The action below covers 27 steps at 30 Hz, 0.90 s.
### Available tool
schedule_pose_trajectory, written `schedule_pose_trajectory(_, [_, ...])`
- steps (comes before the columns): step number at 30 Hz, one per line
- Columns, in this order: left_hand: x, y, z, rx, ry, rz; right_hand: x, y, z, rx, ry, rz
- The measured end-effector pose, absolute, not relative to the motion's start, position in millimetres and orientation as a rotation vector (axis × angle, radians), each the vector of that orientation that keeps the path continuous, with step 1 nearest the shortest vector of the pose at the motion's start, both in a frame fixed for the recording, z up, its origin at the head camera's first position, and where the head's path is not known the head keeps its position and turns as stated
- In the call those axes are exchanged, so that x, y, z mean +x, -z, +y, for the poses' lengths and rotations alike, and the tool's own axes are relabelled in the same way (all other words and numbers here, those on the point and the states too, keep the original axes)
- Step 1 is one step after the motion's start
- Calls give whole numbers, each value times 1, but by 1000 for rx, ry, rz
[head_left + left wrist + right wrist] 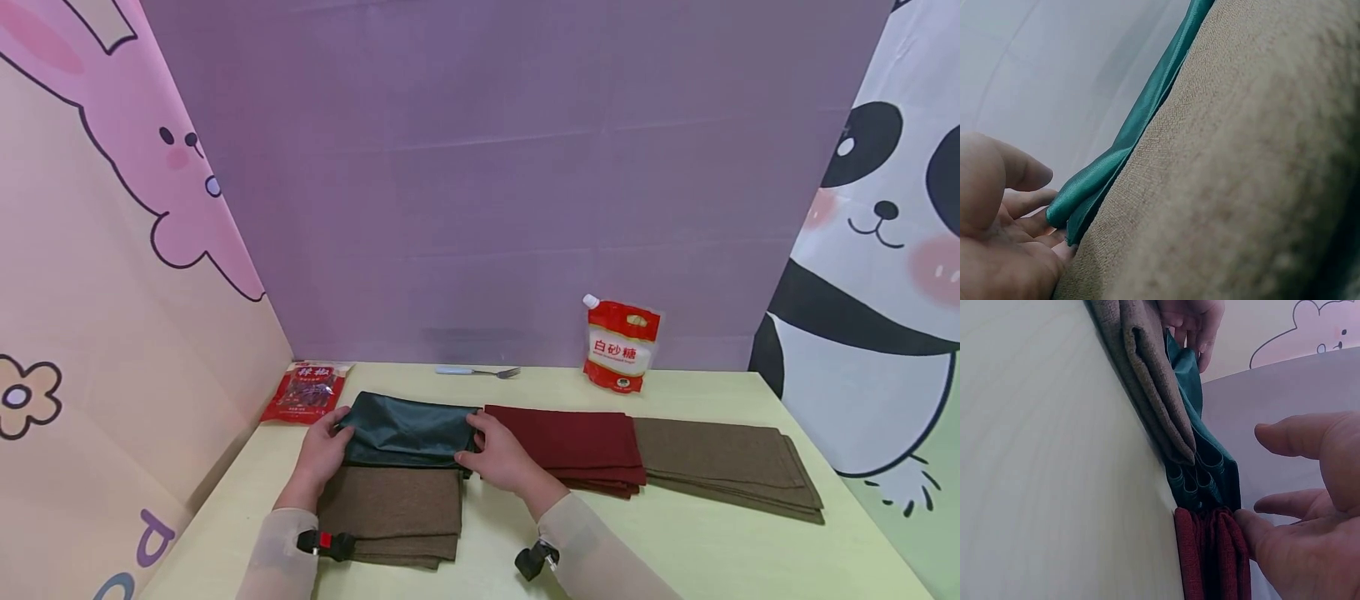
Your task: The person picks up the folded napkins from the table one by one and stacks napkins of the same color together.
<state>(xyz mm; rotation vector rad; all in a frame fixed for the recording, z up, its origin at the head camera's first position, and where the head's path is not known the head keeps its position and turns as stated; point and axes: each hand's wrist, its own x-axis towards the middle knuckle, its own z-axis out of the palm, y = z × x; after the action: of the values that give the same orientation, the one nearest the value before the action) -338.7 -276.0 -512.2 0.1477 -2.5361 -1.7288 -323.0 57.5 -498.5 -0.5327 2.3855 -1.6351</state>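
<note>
Green cloth (408,429) lies on the bench (240,487), beyond a brown cloth (393,504) and left of a red cloth (566,440). Left hand (320,450), spread, touches the green's left end; right hand (504,455), also spread, the right end.

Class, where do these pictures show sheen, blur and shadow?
Head view: soft sheen on the teal cloth; left wrist view: brown cloth blurred toward lower right, weave clearer beside the teal; right wrist view: shadowed gaps in the red cloth.
</note>
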Motion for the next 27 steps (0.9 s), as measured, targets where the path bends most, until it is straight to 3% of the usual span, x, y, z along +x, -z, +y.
schedule_pose_trajectory(27, [-318,501,-282,17,1514,-2587,-317,491,58,-601,1597,2494])
